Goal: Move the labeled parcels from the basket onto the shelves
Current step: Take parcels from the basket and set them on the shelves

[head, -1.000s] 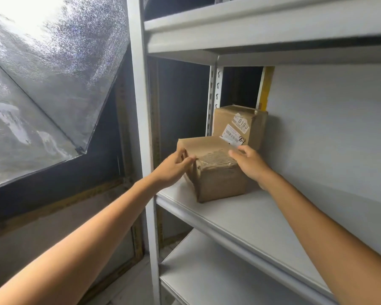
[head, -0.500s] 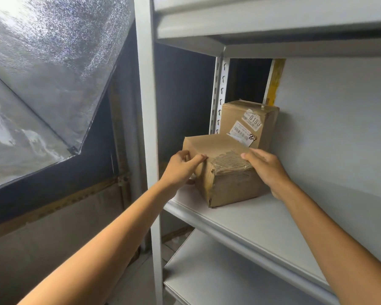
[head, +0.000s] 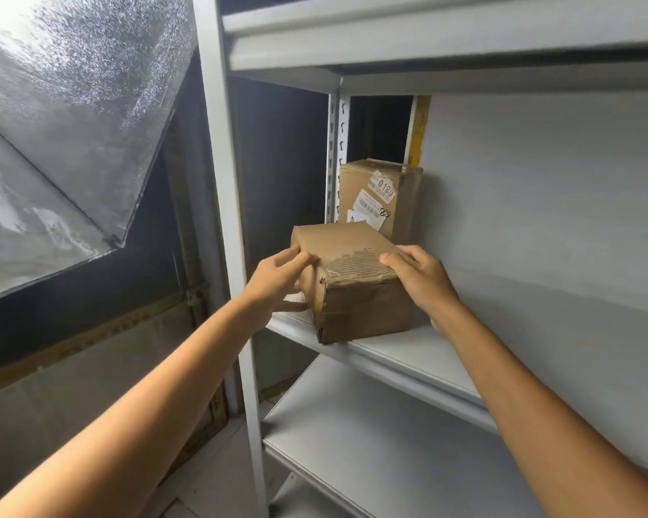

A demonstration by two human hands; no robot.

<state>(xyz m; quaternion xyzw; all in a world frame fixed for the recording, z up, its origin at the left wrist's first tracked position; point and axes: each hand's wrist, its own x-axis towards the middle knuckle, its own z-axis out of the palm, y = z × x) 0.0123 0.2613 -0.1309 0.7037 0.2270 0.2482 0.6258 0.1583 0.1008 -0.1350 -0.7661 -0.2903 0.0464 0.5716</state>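
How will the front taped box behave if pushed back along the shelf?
Probably slides, not tips: the front box sits low and wide, flat on the smooth shelf. Likely stiff: edges hold square under the taped, torn top. Weight can't be told.

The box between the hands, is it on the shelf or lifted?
On the shelf. The parcel sits, bottom edge on the shelf board; left hand and right hand hold its sides.
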